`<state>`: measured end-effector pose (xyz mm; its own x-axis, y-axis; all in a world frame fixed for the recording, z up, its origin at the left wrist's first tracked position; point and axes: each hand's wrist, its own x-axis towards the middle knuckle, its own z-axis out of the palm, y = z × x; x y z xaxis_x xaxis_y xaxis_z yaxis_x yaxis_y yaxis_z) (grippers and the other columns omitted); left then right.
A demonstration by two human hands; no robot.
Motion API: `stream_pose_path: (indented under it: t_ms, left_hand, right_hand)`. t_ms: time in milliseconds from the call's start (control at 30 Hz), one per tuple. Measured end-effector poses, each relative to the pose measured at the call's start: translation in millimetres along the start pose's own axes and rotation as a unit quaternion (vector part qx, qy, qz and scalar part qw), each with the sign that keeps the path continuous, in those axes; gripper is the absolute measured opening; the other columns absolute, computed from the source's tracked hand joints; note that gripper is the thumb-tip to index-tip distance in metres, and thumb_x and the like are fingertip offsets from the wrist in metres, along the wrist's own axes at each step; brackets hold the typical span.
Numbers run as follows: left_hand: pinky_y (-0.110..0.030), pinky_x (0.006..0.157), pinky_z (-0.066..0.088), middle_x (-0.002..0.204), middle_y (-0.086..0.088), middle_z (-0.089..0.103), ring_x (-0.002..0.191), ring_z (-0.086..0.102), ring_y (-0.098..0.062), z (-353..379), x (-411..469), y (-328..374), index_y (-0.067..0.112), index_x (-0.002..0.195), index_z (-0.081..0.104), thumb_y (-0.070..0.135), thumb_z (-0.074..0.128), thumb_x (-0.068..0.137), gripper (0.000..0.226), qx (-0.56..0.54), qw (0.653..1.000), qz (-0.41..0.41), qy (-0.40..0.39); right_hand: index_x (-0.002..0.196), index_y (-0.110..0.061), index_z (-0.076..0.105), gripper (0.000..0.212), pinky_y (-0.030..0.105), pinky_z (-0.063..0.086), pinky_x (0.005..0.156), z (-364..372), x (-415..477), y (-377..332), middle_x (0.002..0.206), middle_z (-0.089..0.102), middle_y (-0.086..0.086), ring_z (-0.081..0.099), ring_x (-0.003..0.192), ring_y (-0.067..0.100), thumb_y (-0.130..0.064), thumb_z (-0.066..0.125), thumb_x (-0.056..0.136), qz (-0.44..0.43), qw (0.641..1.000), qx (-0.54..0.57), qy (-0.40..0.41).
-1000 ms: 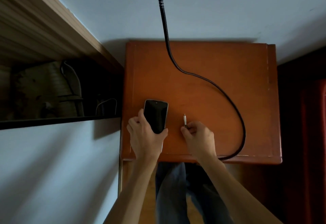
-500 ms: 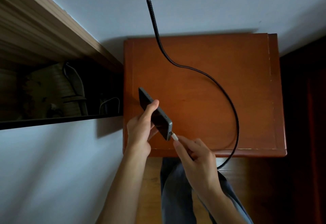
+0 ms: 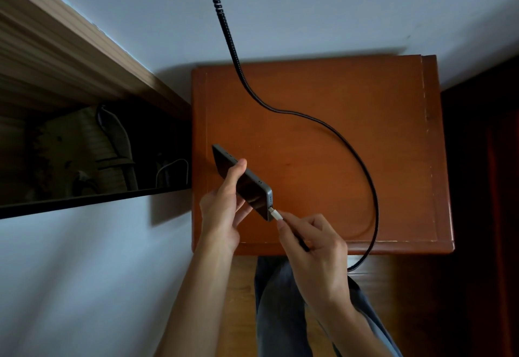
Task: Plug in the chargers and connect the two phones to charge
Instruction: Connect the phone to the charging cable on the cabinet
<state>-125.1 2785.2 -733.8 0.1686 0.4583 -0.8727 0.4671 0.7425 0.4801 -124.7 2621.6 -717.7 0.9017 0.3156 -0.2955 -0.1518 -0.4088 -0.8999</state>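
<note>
step: seating the plug (image 3: pixel 274 214) into the bottom edge of the phone (image 3: pixel 243 183); looks partly in, can't tell if fully home
left hand (image 3: pixel 224 210): closed around the phone, thumb along its upper edge, fingers under; phone lifted off the table (image 3: pixel 323 89) and tilted on its side, port end pointing at my right hand
right hand (image 3: pixel 311 247): pinched on the cable just behind the white plug, plug tip touching the port
cable (image 3: pixel 373 188): black braided, runs from my right hand off the near table edge, loops wide to my right, then up the wall past the top of frame; slack, no pull on the plug
how to do it well: keep plug in line with the phone's long axis, push straight, no wiggle sideways; brace with left hand so phone doesn't slide back; pinch the plug body, not the cord
risk: angled push could jam or bend the tip; phone held at its edges only, could slip
second phone: not in view
charger brick/outlet: out of frame, can't tell if plugged
progress: judged first phone nearly connected, second not yet done
</note>
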Motion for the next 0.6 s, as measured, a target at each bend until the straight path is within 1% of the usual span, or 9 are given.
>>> stream_pose_path:
  t_ms: [100, 200, 333, 467, 500, 600]
  left_hand:
    - [-0.026, 0.056, 0.060, 0.074, 0.004, 0.078, 0.071, 0.075, -0.007, 1.4, 1.0, 0.8, 0.015, 0.100, 0.068, 0.048, 0.085, 0.066, 0.050, -0.001, 1.000, -0.005, 0.007]
    - [-0.025, 0.054, 0.059, 0.073, 0.004, 0.078, 0.074, 0.075, -0.009, 3.0, 0.3, 1.1, 0.015, 0.100, 0.068, 0.048, 0.084, 0.067, 0.050, -0.002, 1.000, -0.006, 0.009]
    - [-0.025, 0.055, 0.060, 0.074, 0.004, 0.078, 0.068, 0.075, -0.006, 4.5, -1.1, 2.2, 0.015, 0.095, 0.067, 0.045, 0.085, 0.066, 0.046, 0.002, 1.000, 0.014, 0.023]
    - [-0.031, 0.065, 0.063, 0.091, -0.003, 0.079, 0.079, 0.076, -0.012, 7.7, -2.6, -0.2, 0.015, 0.099, 0.071, 0.041, 0.088, 0.064, 0.047, 0.014, 0.998, 0.052, 0.044]
    - [-0.033, 0.068, 0.063, 0.094, -0.003, 0.079, 0.082, 0.076, -0.014, 8.9, -3.5, -0.9, 0.015, 0.101, 0.072, 0.039, 0.089, 0.065, 0.047, 0.016, 0.997, 0.060, 0.041]
    - [-0.043, 0.085, 0.060, 0.101, -0.002, 0.078, 0.093, 0.075, -0.021, 13.2, -4.4, -0.9, 0.016, 0.106, 0.072, 0.042, 0.089, 0.064, 0.052, 0.031, 0.996, 0.075, 0.040]
  right_hand:
    - [0.109, -0.026, 0.077, 0.023, 0.010, 0.040, 0.056, -2.2, 2.5, -0.2, 0.072, 0.054, -0.009, 0.055, 0.063, 0.009, -0.019, 0.071, 0.088, -0.001, 1.000, -0.006, 0.006]
    - [0.108, -0.027, 0.077, 0.024, 0.008, 0.038, 0.055, -2.9, 5.5, -1.9, 0.071, 0.053, -0.010, 0.053, 0.062, 0.006, -0.015, 0.073, 0.088, -0.007, 1.000, -0.020, 0.004]
    - [0.107, -0.028, 0.077, 0.020, 0.008, 0.037, 0.053, -2.8, 9.4, -5.8, 0.071, 0.051, -0.013, 0.054, 0.061, 0.007, -0.023, 0.071, 0.088, -0.023, 0.998, -0.054, 0.006]
    - [0.102, -0.029, 0.079, 0.017, 0.007, 0.034, 0.050, -3.5, 11.6, -8.6, 0.069, 0.048, -0.013, 0.053, 0.059, 0.012, -0.028, 0.069, 0.088, -0.026, 0.992, -0.121, 0.004]
    - [0.100, -0.027, 0.079, 0.015, 0.007, 0.033, 0.049, -3.3, 12.1, -8.9, 0.069, 0.047, -0.013, 0.052, 0.058, 0.012, -0.027, 0.070, 0.088, -0.027, 0.991, -0.130, 0.005]
    - [0.092, -0.018, 0.080, 0.009, 0.007, 0.030, 0.048, -2.6, 13.5, -10.6, 0.068, 0.042, -0.014, 0.046, 0.054, 0.009, -0.019, 0.071, 0.089, -0.041, 0.990, -0.133, 0.005]
